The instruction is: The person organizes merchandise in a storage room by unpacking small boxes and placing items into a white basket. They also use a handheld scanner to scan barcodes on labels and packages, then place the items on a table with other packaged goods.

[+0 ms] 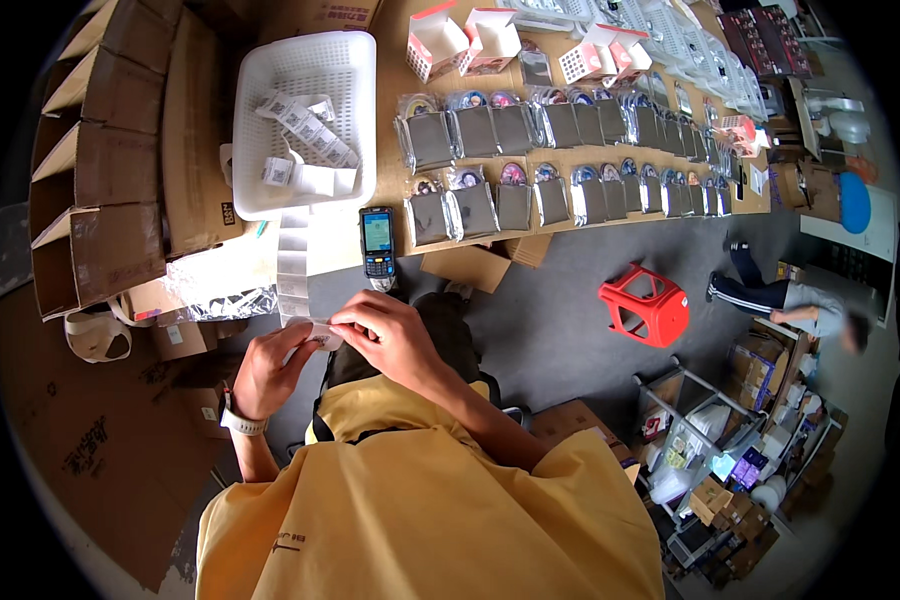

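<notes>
A strip of labels [292, 265] hangs from the white perforated basket [362, 120] over the table's near edge and down to my hands. My left hand [263, 375], with a pale watch on its wrist, pinches the strip's lower end between thumb and fingers. My right hand [395, 335] is closed at the same end from the other side, its fingertips on a white label [324, 337]. Inside the basket lie more curled printed labels [310, 130]. A handheld scanner [378, 245] with a lit screen lies at the table edge, just beyond my right hand.
Rows of silver pouches [430, 140] with round colourful items cover the table [395, 180]. Small open boxes [490, 40] and clear trays [670, 40] stand behind. Cardboard compartments [120, 150] rise at left. A red stool [645, 305] stands on the floor at right; a person [810, 300] is farther off.
</notes>
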Action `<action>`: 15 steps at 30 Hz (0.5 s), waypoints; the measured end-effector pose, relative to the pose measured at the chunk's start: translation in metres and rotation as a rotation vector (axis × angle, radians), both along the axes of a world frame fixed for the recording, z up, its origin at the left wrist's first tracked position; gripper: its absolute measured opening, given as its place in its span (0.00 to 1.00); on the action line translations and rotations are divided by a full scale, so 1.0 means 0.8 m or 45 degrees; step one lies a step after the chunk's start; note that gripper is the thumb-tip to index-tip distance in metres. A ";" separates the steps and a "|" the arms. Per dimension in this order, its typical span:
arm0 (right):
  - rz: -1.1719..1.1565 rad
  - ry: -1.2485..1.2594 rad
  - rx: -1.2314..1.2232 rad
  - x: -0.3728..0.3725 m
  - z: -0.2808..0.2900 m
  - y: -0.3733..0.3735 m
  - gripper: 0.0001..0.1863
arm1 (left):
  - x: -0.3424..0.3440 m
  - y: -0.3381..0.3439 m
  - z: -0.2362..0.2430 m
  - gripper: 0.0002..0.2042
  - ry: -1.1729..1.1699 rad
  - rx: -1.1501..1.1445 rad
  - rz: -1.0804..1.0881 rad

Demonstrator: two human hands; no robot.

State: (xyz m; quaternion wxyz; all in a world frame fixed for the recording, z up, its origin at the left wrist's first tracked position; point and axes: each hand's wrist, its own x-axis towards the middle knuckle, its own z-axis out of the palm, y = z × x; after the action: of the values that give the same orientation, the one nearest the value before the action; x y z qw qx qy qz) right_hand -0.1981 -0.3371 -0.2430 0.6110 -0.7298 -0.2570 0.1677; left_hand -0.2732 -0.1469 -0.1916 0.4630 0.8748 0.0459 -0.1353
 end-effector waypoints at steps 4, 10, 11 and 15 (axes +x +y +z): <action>-0.019 0.167 -0.020 0.000 0.002 -0.007 0.06 | -0.013 0.001 -0.023 0.14 -0.043 -0.085 0.051; -0.322 0.807 0.240 -0.013 -0.012 -0.037 0.06 | -0.008 0.004 -0.032 0.16 0.131 -0.324 0.130; -0.391 0.901 0.318 -0.011 -0.013 -0.046 0.06 | -0.013 0.009 -0.045 0.15 0.158 -0.360 0.174; -0.650 1.110 0.506 -0.011 -0.032 -0.080 0.07 | -0.019 0.022 -0.105 0.17 0.203 -0.400 0.452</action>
State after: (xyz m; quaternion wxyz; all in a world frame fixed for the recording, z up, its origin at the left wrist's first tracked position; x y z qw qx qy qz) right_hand -0.2065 -0.4011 -0.2684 0.8084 -0.5023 0.1790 0.2492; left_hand -0.2883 -0.1294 -0.2757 0.6046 0.7569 0.2136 -0.1259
